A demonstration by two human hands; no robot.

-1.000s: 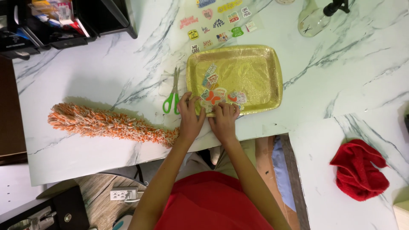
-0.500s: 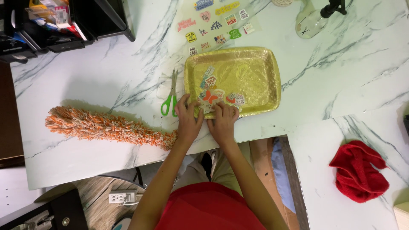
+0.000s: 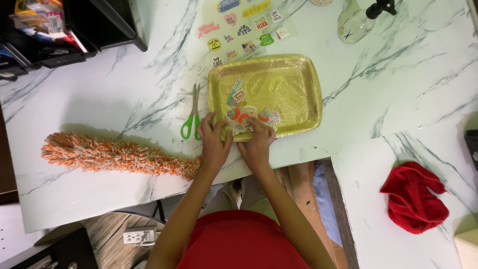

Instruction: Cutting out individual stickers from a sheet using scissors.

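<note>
Sticker (image 3: pixel 239 118) with orange shape sits at near edge of gold tray (image 3: pixel 298 79); both hands same place as a second ago, little changed; left hand (image 3: pixel 214 142) fingers pressed flat on sticker's left edge, not gripping; right hand (image 3: pixel 257 144) fingertips flat on its right side; sticker seems being smoothed down; green scissors (image 3: pixel 191 119) just left of tray on worktop (image 3: pixel 398 74); orange duster (image 3: pixel 114 154) beside left wrist.

Open marble table (image 3: pixel 89 94) lies left of centre, between the black organiser (image 3: pixel 55 35) at upper left and the orange duster (image 3: pixel 119 155) stretched along the lower left; green-handled scissors (image 3: pixel 191 117) sit just beside the gold tray's (image 3: pixel 298 84) left rim; stickers (image 3: pixel 244 30) crowd the top centre; bare marble spreads right of the tray, bounded by a glass bottle (image 3: pixel 358 22) above and a red cloth (image 3: pixel 416 199) at lower right.
</note>
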